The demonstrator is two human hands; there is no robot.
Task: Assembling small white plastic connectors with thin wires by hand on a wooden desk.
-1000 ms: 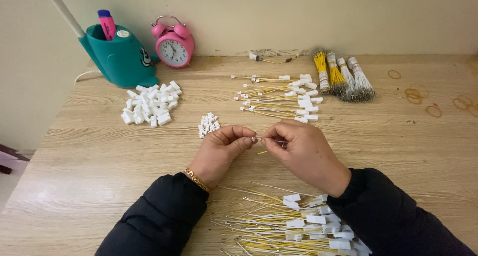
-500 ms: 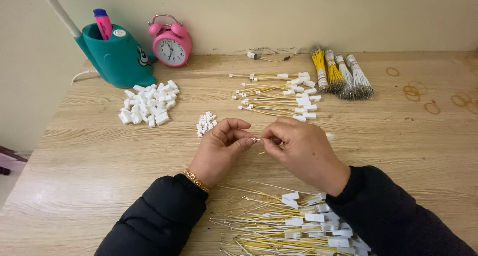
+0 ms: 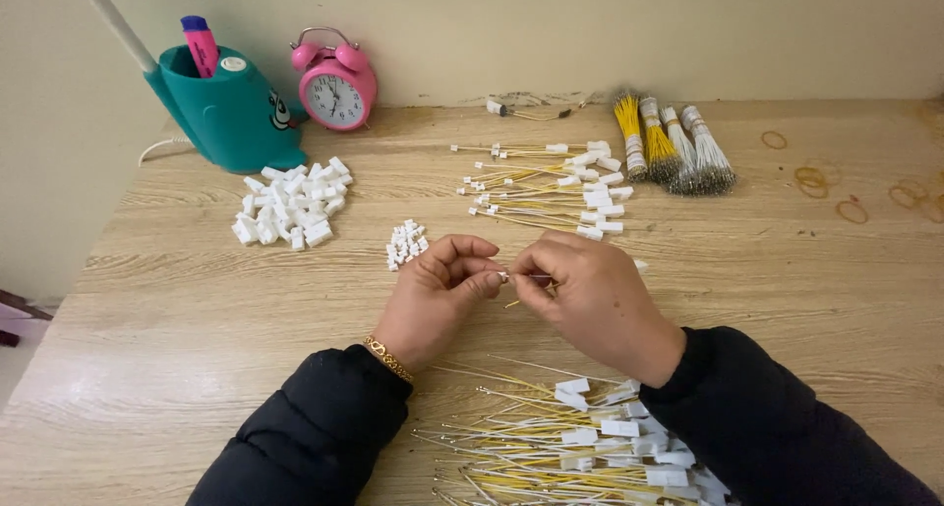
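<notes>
A wide wooden table (image 3: pixel 197 368) stands against a plain pale wall. In the middle, the left hand (image 3: pixel 438 295) and the right hand (image 3: pixel 590 295) meet, fingertips almost touching. Between them they pinch a tiny white plug (image 3: pixel 503 277) with thin yellow wire (image 3: pixel 526 295) poking out under the right hand. Both hands are closed tight on this little piece. It looks very light and bendy, and small enough to slip away, so it is best pinched at the hard white end, not the soft wire.

Close to the person lies a big pile of finished wires (image 3: pixel 580 447) with white tags. Farther back is a second row of wires (image 3: pixel 551 186), 4 tied bundles (image 3: pixel 674 152), a heap of white plugs (image 3: pixel 292 203) and a smaller heap (image 3: pixel 405 243). A teal pen holder (image 3: pixel 231 113) holds a pink marker (image 3: pixel 200 46). Beside it stands a pink alarm clock (image 3: pixel 334 81). Some rubber bands (image 3: pixel 816 179) lie on the right.
</notes>
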